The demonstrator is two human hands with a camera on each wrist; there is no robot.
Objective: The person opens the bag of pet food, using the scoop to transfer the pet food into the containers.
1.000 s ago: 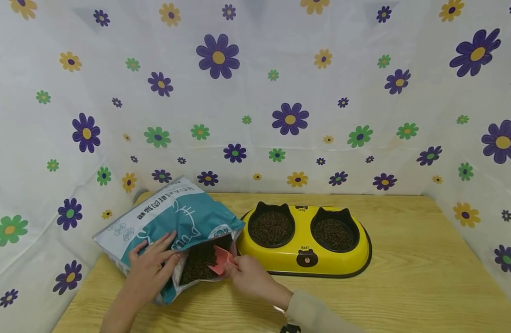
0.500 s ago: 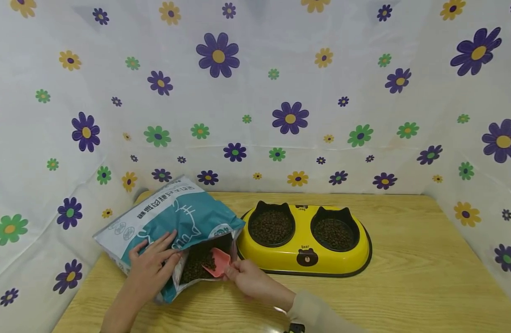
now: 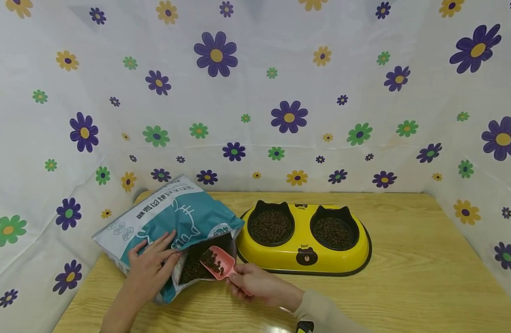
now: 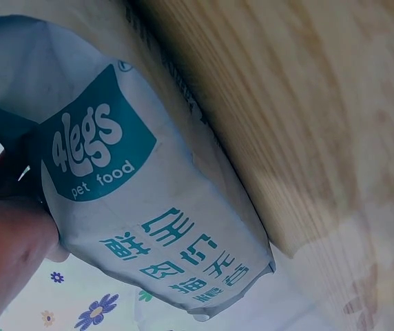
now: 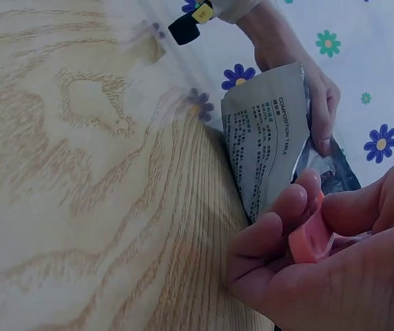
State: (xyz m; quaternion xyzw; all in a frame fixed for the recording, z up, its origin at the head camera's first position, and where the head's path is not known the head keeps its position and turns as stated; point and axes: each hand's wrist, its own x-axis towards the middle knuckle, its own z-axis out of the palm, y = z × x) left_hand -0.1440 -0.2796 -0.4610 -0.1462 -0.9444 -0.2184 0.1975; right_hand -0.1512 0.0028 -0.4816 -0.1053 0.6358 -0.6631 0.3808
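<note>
A teal and white pet food bag (image 3: 184, 212) lies tilted on the table at the left, its mouth facing the front right and brown kibble (image 3: 191, 266) showing inside. My left hand (image 3: 151, 266) is spread over the bag's near side, with thumb and forefinger together at the rim of the mouth. My right hand (image 3: 259, 284) grips the handle of a pink scoop (image 3: 224, 262). Some kibble lies in the scoop, which is tilted at the bag's mouth. In the right wrist view, fingers and thumb wrap the pink handle (image 5: 310, 238).
Right of the bag stands a yellow double feeder (image 3: 280, 259) with a bear face. Both its cat-eared black bowls, the left bowl (image 3: 260, 206) and the right bowl (image 3: 344, 213), contain kibble. Wooden tabletop (image 3: 409, 259) extends to the right. A flower-patterned cloth (image 3: 255, 92) surrounds the table.
My right hand has drawn the scoop back toward the bag's mouth and tilted it up, and kibble now shows in it. My left hand and the bag stay in place.
</note>
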